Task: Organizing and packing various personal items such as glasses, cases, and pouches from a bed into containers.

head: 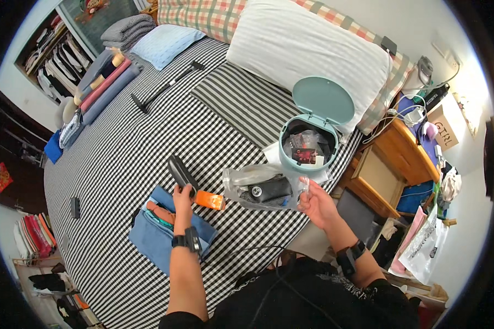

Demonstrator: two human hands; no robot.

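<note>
My left hand (183, 202) has its fingers around the near end of a long black case (182, 172), perhaps a glasses case, on the checked bedspread. Touching or close to that end is a small orange box (210, 200). Folded blue cloth (156, 238), with brown and teal items on top, lies under my left wrist. My right hand (319, 203) pinches the edge of a clear plastic bag (234, 189). Inside the bag sits a black pouch (273, 190) with a round emblem. Beyond it stands a light-blue lidded bin (287, 158), lid raised, containing plastic packaging and a red card.
A black tripod or stick (160, 90) and a small black object (75, 207) lie on the bed. Pillows (304, 49) line the head end. Rolled clothes (107, 88) rest at the far left edge. On the right, a wooden nightstand has its drawer (378, 181) pulled out.
</note>
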